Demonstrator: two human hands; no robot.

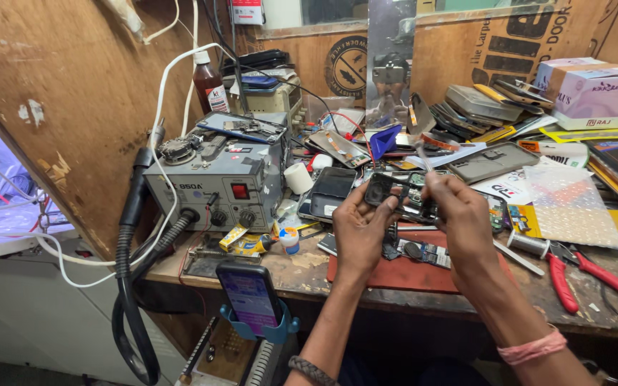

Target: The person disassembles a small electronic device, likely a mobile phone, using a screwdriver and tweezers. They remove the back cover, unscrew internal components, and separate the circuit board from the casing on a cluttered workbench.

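Black phone frame (395,194), opened and stripped, sits gripped in the left hand (361,230) above the red work mat (409,270). Right hand (461,214) pinches thin tweezers (423,157), tips raised over the frame — both hands closed on their things. Outward on the cluttered wooden table (302,275): grey hot-air rework station (212,179) to the left, red-handled pliers (584,275) to the right.

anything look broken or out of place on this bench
The phone held up by the left hand and right hand is opened up, its insides bare. The bench edge is chipped and worn, and phone parts lie heaped at the back.
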